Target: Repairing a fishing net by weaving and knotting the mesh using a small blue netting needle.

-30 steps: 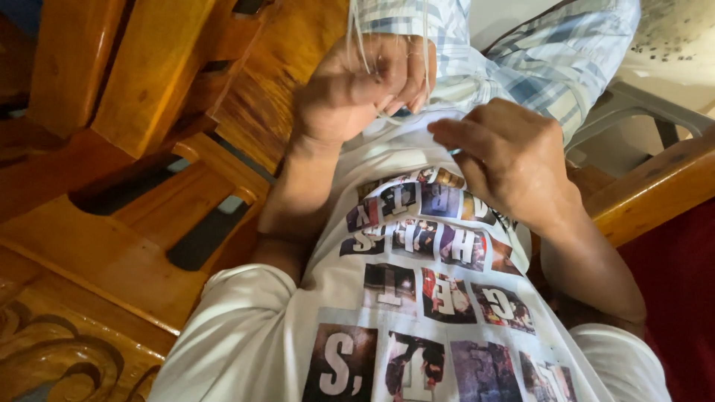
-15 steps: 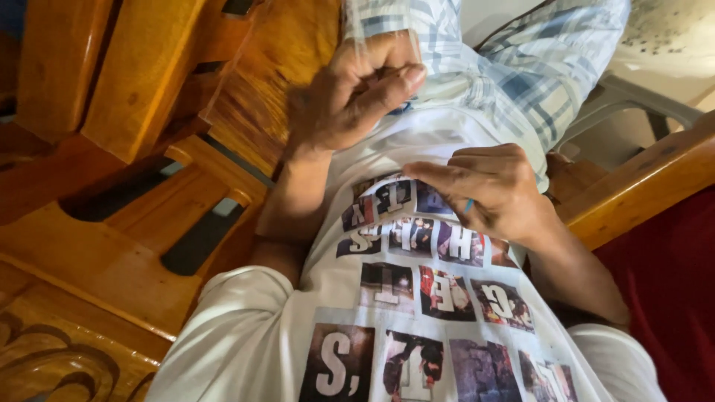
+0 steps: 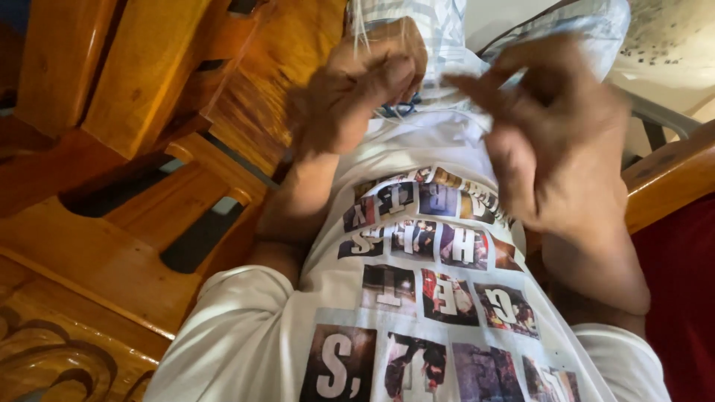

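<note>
Sitting beside a wooden chair (image 3: 112, 171), the person kept the left hand (image 3: 357, 89) closed on thin white threads (image 3: 361, 26) over the checked cloth (image 3: 447, 37) on the lap. The right hand (image 3: 555, 149) was blurred, its fingers half open and holding nothing I could see. A hard pull might snap the threads. The printed white shirt (image 3: 417, 298) lay below.

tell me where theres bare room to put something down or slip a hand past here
Free: the flat wooden armrest beside the left hand, bordered by the chair slats and the white shirt. Crowded: the lap, where both hands, the right hand blurred, bunch over thin threads and checked cloth.
</note>
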